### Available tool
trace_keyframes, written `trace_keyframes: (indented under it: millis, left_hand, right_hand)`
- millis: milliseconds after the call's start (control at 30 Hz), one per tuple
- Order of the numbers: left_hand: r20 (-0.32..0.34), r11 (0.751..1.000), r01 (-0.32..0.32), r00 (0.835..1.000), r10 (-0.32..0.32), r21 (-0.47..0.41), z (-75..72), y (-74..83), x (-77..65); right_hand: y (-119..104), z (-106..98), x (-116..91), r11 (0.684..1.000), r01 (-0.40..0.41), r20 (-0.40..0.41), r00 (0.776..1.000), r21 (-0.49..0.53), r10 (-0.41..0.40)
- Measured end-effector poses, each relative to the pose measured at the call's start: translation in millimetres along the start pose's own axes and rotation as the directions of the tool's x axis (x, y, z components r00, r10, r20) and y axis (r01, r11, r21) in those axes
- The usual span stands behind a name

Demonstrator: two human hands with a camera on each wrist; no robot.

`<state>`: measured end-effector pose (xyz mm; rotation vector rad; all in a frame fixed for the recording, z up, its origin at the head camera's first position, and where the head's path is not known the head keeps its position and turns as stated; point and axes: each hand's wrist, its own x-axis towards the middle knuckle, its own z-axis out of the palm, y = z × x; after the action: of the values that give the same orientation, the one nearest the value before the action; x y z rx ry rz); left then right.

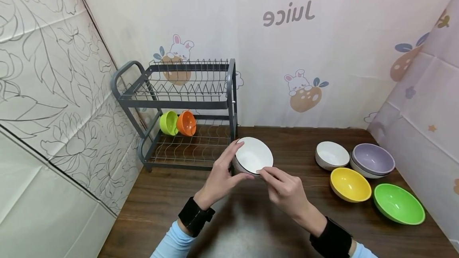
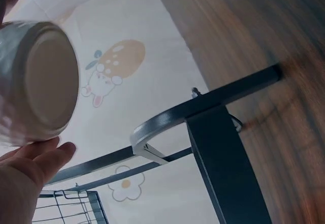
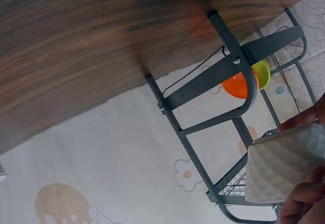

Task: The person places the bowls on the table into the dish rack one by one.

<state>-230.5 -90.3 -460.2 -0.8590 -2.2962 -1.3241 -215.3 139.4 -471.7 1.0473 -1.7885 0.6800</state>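
Both hands hold one white bowl (image 1: pixel 254 155) above the table, just right of the dish rack (image 1: pixel 173 103). My left hand (image 1: pixel 223 173) grips its left side, fingers along the rim and thumb toward the front. My right hand (image 1: pixel 286 191) pinches the near right rim. The bowl's opening tilts toward the head camera, and its inside is white with nothing in it. From the left wrist, the round base of the bowl (image 2: pixel 51 79) shows. In the right wrist view the outer wall of the bowl (image 3: pixel 282 165) has a dimpled, quilted pattern.
A green cup (image 1: pixel 168 123) and an orange cup (image 1: pixel 186 123) sit on the rack's lower tier. To the right stand a white bowl (image 1: pixel 332 154), a purple bowl (image 1: pixel 374 158) stacked on a white one, a yellow bowl (image 1: pixel 350 185) and a green bowl (image 1: pixel 399 204).
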Motion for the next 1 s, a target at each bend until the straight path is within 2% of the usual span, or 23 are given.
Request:
trace_keyframes:
  millis: [233,400,567,667,833,1000]
  left_hand:
    - [-0.057,0.998,-0.066,0.996,0.066,-0.002,-10.7,-3.5,-8.4]
    - [-0.064,0.991,-0.117,0.991,0.121,0.06,-25.5,-6.6,-13.6]
    - [-0.055,0.978,-0.132,0.988,0.143,0.16,-45.3,-11.0,-18.9]
    - [-0.049,0.963,-0.143,0.986,0.158,0.23,-58.2,-14.0,-19.9]
    - [-0.021,0.921,-0.161,0.983,0.18,0.355,-79.3,-20.1,-15.9]
    - [-0.005,0.882,-0.171,0.981,0.193,0.439,-97.4,-31.0,-11.0]
  right_hand:
    - [-4.1,8.7,5.7,1.0,-0.008,0.006,1.0,0.017,0.008]
    - [-6.1,12.8,8.9,0.999,-0.046,0.036,0.998,0.007,0.045]
    - [-3.3,11.3,5.1,0.995,-0.103,0.045,0.994,-0.004,0.103]
    - [-0.4,9.2,-0.1,0.991,-0.134,0.045,0.99,-0.009,0.135]
    - [2.8,4.4,-9.1,0.982,-0.186,0.05,0.981,-0.015,0.186]
    - [6.2,1.1,-13.6,0.975,-0.224,0.048,0.973,-0.008,0.224]
